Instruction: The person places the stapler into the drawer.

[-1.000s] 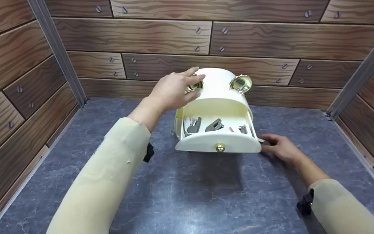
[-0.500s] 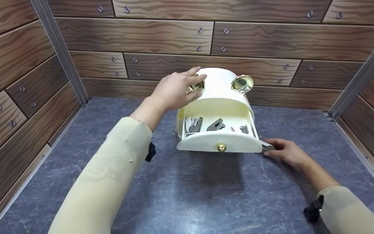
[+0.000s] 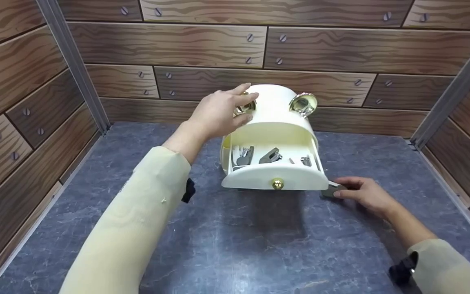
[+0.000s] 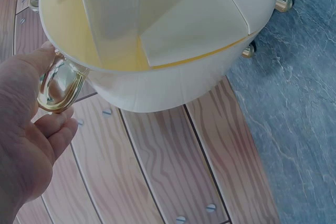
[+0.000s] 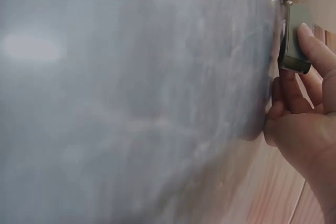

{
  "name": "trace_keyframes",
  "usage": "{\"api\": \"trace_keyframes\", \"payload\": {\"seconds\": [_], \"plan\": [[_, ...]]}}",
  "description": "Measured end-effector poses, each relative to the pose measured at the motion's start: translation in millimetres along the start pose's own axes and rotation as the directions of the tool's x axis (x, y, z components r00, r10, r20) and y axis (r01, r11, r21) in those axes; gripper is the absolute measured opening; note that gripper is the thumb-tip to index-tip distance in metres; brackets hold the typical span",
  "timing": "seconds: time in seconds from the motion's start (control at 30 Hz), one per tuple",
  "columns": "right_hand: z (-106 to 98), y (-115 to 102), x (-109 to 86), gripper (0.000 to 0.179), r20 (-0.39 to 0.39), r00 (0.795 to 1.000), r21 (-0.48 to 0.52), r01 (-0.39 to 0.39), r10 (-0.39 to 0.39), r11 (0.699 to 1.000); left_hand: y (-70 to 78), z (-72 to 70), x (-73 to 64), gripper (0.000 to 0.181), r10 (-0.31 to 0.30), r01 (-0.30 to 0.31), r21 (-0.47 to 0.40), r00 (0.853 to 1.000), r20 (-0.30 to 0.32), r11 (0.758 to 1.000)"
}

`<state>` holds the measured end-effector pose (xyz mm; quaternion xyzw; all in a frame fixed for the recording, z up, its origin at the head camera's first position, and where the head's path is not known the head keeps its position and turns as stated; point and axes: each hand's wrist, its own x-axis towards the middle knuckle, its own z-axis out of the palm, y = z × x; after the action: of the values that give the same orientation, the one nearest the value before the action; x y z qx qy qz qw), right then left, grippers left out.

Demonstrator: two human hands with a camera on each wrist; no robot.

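A white rounded storage box (image 3: 273, 102) with gold ear-like ornaments stands on the table, its drawer (image 3: 255, 177) pulled out toward me. Inside the drawer lie several small grey items, among them a mini stapler (image 3: 271, 156). My left hand (image 3: 220, 112) grips the left gold ear (image 4: 60, 82), thumb on one side and fingers on the other. Low beside the drawer's right front corner, my right hand (image 3: 367, 195) pinches a grey-green mini stapler (image 5: 297, 38) between thumb and fingers. In the head view the drawer front stands close to that stapler's far end.
The right gold ear (image 3: 303, 105) sticks up from the box. A round gold knob (image 3: 277, 183) projects from the drawer front. Wood-patterned walls (image 3: 202, 45) enclose the grey marbled table (image 3: 218, 245) at the back and both sides.
My right hand has moved right and slightly toward me, bringing the stapler out from beside the drawer into fuller view. The left hand keeps its grip on the ear; the drawer has not moved.
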<state>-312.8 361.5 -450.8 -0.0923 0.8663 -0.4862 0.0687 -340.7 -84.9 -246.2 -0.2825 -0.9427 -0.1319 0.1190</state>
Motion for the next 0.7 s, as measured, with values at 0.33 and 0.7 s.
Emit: {"api": "trace_keyframes", "payload": {"seconds": [0.33,0.7], "plan": [[-24.9,-52.4,-35.0,0.05,-0.07,0.99,0.015,0.123,-0.122,0.992,0.3,-1.9,-1.0,0.056,0.0,0.0,-0.004,1.0,-0.002,1.0],[-26.2,-143.0,-59.5,0.042,-0.205,0.924,-0.074,0.313,-0.322,0.947,0.4,-0.2,0.1,0.056,0.002,-0.002,-0.005,1.0,-0.007,1.0]]}}
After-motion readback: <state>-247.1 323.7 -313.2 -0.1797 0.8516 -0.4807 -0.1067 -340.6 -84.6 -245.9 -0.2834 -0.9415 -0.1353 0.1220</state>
